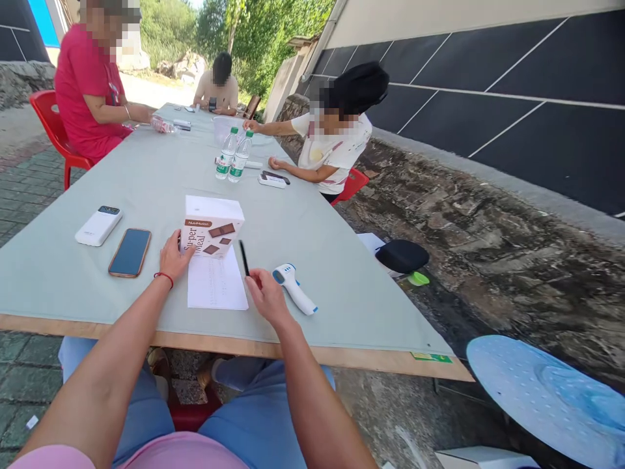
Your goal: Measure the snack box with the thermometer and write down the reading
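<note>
The head view shows the left hand (178,256) with its grip closed on the left edge of a printed box (212,229), thumb across the front. The box stands on the near part of the counter (63,286), at the far end of a sheet of paper (215,293). The right hand (266,296) has its grip pinched on the near end of a black pen (243,256). Right of it lies a white-and-blue thermometer (295,290); left of the box lie a phone (130,252) and a white device (97,228). Two water bottles (225,156) stand farther off.
</note>
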Motion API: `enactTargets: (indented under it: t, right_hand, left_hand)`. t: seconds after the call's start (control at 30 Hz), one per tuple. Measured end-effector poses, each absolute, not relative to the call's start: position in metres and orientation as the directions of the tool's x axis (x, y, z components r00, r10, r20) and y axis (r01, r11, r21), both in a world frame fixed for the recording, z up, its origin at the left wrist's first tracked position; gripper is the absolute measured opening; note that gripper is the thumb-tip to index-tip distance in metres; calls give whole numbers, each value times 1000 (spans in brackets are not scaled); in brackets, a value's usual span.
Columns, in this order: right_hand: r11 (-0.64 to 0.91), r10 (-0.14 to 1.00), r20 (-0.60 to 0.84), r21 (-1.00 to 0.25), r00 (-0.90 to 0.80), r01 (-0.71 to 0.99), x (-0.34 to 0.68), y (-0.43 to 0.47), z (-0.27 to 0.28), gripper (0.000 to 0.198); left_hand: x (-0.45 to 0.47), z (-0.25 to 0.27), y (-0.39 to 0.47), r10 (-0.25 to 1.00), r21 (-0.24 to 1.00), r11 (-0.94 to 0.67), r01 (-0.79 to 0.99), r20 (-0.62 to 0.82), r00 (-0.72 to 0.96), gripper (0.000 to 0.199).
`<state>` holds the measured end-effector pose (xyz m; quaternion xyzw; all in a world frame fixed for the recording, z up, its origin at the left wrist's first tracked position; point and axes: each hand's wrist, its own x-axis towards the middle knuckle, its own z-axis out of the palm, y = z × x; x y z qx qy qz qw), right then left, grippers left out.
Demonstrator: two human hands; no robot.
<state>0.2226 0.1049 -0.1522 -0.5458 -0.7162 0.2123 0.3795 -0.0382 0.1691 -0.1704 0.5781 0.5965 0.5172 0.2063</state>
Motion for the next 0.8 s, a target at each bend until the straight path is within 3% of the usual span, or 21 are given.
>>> enactTargets:
  t: [0.1, 0.17, 0.27, 0.5, 0.8]
  right_hand:
    - [172, 974, 207, -941, 96, 292, 213, 91, -156, 27]
    - [103, 981, 120, -987, 151, 120, 200, 85, -161, 26]
    - [50, 989, 50, -999, 139, 2, 183, 80, -169, 25]
    - [44, 973, 72, -991, 221, 126, 178, 77, -182, 22]
    - [59, 984, 110, -947, 144, 317, 180, 72, -186, 23]
  left_hand:
    - [-37, -169, 169, 902, 816, -179, 549, 359, -239, 59]
    - [-36, -168, 169, 908, 793, -154, 589, 350, -232, 63]
    - [-36, -168, 170, 917, 749, -124, 651, 337, -213, 71]
    - [-36, -177, 176, 917, 690, -115, 715, 350, -190, 85]
    - [-31, -181, 174, 927, 690, -105, 717, 330, -181, 96]
